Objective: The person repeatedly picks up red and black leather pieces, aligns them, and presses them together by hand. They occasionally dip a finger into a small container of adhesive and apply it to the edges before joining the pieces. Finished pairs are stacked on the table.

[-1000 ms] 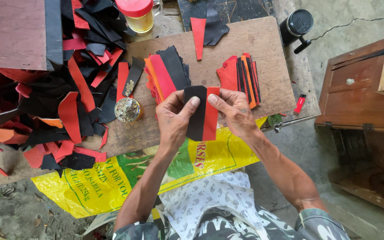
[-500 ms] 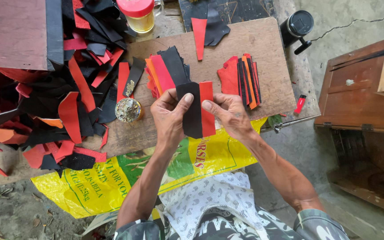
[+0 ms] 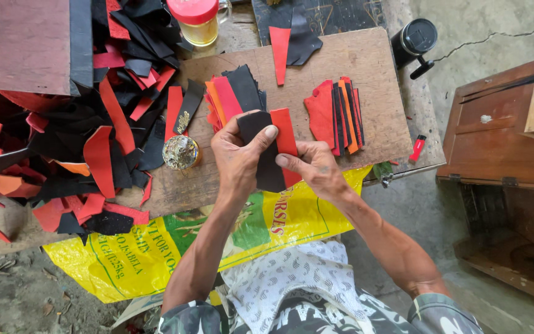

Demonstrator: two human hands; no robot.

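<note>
Both hands, left hand [image 3: 237, 162] and right hand [image 3: 314, 170], pinch a black piece [image 3: 267, 154] and red piece [image 3: 286, 136] over the wooden desk [image 3: 366, 68]; scrap heap [image 3: 63, 142] at nine o'clock, concrete floor [image 3: 495, 25], wooden box [image 3: 502, 136] at three.

Bare board [image 3: 353, 179] lies right of the hands. A round metal tin [image 3: 181, 152] blocks the near left; fanned piles [image 3: 233, 96] and [image 3: 336, 115] stand far; loose scraps [image 3: 81, 148] crowd the left.

Two hands [image 3: 236, 158] — two held strips [image 3: 267, 151], two sorted stacks [image 3: 335, 114], one jar [image 3: 196, 21], one lighter [image 3: 417, 148].
</note>
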